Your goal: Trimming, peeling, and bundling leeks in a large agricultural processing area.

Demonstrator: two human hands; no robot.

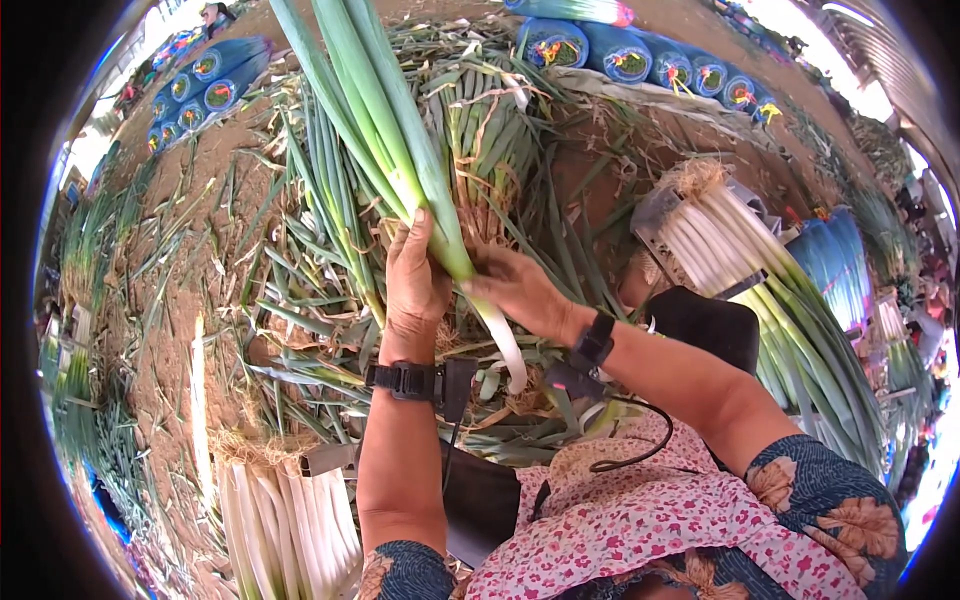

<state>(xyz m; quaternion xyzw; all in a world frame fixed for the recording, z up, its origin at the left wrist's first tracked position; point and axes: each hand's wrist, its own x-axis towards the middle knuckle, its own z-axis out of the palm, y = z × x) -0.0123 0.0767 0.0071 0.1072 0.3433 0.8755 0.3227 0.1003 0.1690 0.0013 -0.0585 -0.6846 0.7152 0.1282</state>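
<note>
A long leek slants across the middle in front of me, its broad green leaves up and away, its pale curved stem pointing down toward my lap. My left hand is closed round it, thumb lying along the pale green part. Lower down, my right hand grips the same leek from the right with bent fingers, partly hidden by an outer green leaf. Just beyond my hands lies a heap of untrimmed leeks with dry brown outer leaves. Loose cut leaves are strewn around and under my hands.
Cleaned white leeks stand bundled at lower left. Another stack of leeks rests on a metal stand at right. Blue-wrapped bundles lie in a row at the back, more blue bundles at far left. Brown ground carries scattered leaf scraps.
</note>
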